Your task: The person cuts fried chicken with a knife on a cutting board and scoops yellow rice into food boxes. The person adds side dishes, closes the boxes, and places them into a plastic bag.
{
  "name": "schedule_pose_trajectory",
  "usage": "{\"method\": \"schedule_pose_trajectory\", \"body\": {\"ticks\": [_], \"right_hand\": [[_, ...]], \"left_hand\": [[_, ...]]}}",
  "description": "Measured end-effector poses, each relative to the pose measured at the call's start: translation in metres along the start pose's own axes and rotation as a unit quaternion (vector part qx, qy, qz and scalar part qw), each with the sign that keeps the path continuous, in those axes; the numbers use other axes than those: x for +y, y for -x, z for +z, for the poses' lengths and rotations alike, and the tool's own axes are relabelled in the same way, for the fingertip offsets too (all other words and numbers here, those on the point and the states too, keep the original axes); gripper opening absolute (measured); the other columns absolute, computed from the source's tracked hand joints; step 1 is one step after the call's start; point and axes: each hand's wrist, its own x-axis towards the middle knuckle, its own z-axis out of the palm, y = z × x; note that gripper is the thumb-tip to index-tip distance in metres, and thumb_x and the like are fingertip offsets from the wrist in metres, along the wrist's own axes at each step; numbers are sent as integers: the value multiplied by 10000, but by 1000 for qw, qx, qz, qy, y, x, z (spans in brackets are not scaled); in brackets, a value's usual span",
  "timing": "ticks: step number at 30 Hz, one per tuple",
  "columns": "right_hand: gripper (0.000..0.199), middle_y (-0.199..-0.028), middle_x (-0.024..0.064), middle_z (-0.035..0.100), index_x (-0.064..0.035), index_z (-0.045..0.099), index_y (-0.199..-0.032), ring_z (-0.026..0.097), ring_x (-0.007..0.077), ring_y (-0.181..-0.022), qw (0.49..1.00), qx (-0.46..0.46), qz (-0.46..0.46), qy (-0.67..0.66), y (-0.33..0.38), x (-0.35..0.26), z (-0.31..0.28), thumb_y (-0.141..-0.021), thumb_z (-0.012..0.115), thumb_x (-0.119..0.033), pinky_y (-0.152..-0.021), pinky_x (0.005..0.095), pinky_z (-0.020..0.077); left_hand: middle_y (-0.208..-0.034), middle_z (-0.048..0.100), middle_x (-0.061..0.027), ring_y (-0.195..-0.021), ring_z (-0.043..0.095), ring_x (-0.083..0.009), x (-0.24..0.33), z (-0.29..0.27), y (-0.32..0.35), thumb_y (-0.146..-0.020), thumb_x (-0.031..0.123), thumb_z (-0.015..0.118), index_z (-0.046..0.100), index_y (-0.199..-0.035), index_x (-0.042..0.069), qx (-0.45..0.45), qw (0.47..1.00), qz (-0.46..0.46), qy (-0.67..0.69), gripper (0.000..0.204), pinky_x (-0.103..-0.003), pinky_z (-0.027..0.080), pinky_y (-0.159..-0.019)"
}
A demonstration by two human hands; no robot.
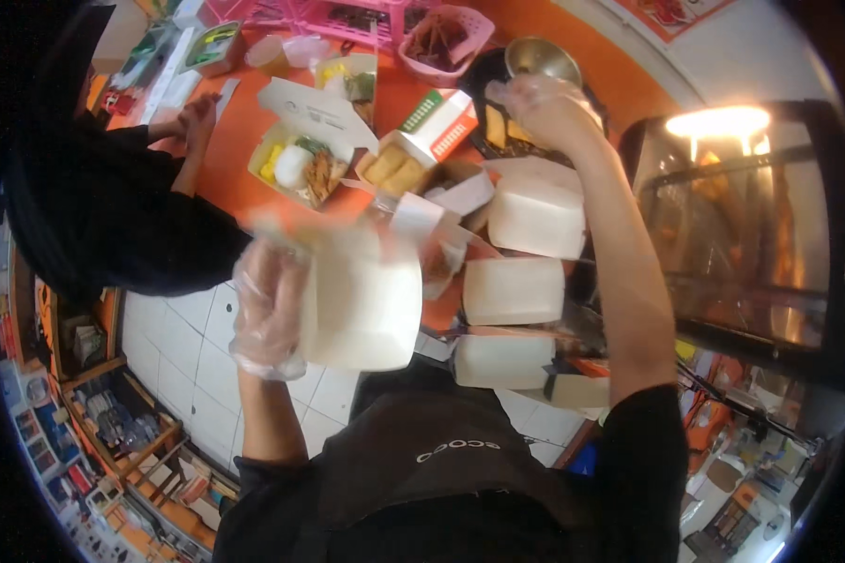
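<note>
The left hand (270, 314), in a thin clear glove, is gripping a white food box (361, 300) held up above the floor. The box looks blurry. The right hand (545, 108) is reaching to a metal bowl (542, 58); its fingers are hard to see.

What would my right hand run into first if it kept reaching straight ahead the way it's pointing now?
Most likely the round metal bowl: the gloved right hand already sits at its near rim, above the black tray. Depth is unclear, so contact can't be confirmed.
</note>
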Motion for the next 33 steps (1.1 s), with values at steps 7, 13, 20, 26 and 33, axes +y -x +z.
{"method": "schedule_pose_trajectory", "body": {"ticks": [7,13,20,26,33], "right_hand": [[764,-1176,126,701,-77,758,-1157,680,229,-1009,933,-313,98,-147,-117,74,147,-741,754,-719,-856,387,540],[773,-1071,133,705,-2,657,-1252,681,215,-901,932,-259,239,-78,-111,82,172,-692,841,-501,-738,364,550],[563,-813,135,712,11,739,-976,643,271,-687,923,-377,79,3,-110,88,154,-811,678,-524,-673,395,510],[542,-709,96,634,-19,692,-956,584,178,-626,933,-268,142,-193,-87,86,102,-839,755,-544,-571,348,469],[583,-1162,90,690,-81,504,-1457,660,143,-900,914,-217,121,-322,-68,27,6,-977,628,-387,-842,266,541]], "left_hand": [[-921,595,-119,-843,573,-208,-41,-28,-103,-969,134,569,599,-1118,-17,156,981,-102,-43,214,-341,471,-775],[-980,643,-175,-891,628,-294,-63,-11,-165,-988,166,547,602,-1129,-22,108,988,-24,-105,241,-388,496,-798],[-987,681,-266,-945,655,-430,-92,48,-239,-943,137,518,633,-1095,12,28,980,11,-195,228,-516,504,-825],[-1085,693,-255,-1047,646,-449,-125,88,-282,-945,228,547,609,-1255,70,-68,936,-90,-332,354,-506,506,-875],[-1179,657,-298,-1146,626,-436,-163,154,-320,-916,180,513,575,-1315,34,-105,963,-173,-178,430,-496,500,-958]]}}
